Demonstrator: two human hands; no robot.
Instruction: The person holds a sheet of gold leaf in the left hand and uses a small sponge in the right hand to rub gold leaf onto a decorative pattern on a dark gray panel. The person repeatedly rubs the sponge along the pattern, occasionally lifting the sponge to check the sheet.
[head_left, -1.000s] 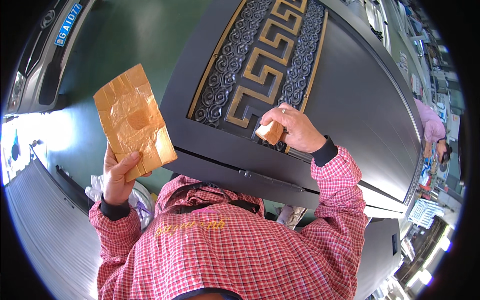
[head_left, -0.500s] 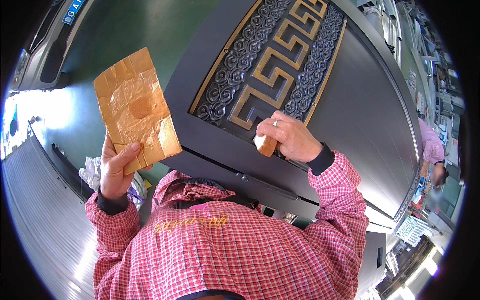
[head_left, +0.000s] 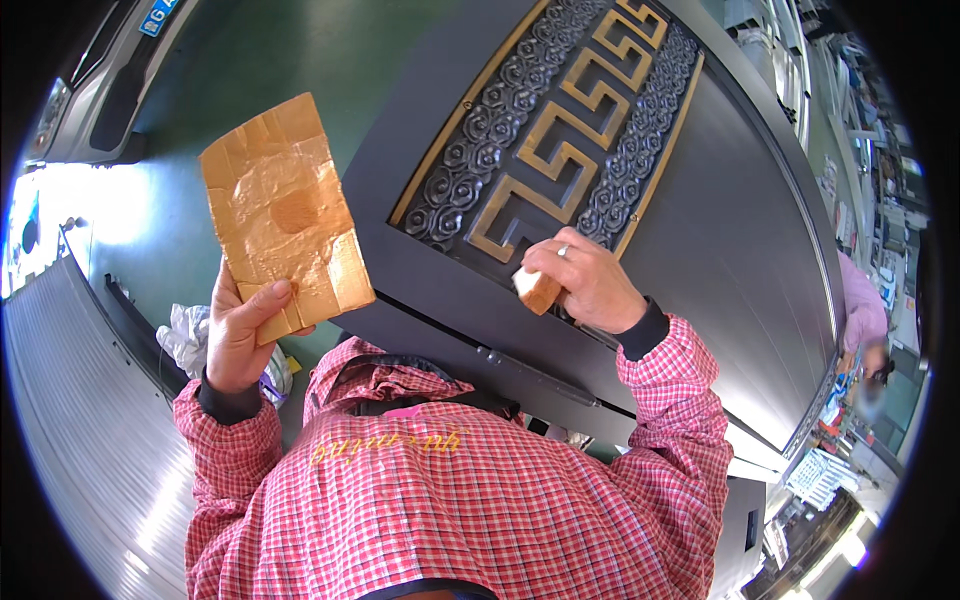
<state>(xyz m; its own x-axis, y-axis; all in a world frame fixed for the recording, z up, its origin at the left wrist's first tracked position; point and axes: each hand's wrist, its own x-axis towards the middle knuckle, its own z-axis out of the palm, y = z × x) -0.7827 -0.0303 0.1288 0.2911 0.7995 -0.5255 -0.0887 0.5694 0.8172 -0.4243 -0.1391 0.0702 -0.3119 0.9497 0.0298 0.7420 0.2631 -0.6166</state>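
Observation:
My left hand (head_left: 240, 335) grips a gold-coated sheet of creased cardboard (head_left: 255, 180) by its lower edge, thumb on top. A rounder, darker gold patch shows near the sheet's middle. In my right hand (head_left: 595, 285) is a small sponge-like block (head_left: 538, 293), pale on top and gold-stained at its end. That hand is at the near end of a raised gold key pattern (head_left: 567, 160) on a dark grey metal door panel (head_left: 720, 190). Black rosette bands (head_left: 480, 150) flank the pattern. Whether the block touches the gold relief is hidden by my fingers.
A ribbed metal sheet (head_left: 85, 400) lies at the left, with a white plastic bag (head_left: 185, 340) beside it. A vehicle (head_left: 115, 95) stands on the green floor at far left. Another person (head_left: 860, 310) is beyond the door at the right.
The door and the cardboard sit slightly farther right in the picture. Both hands keep their holds, and my right hand stays by the near end of the gold pattern.

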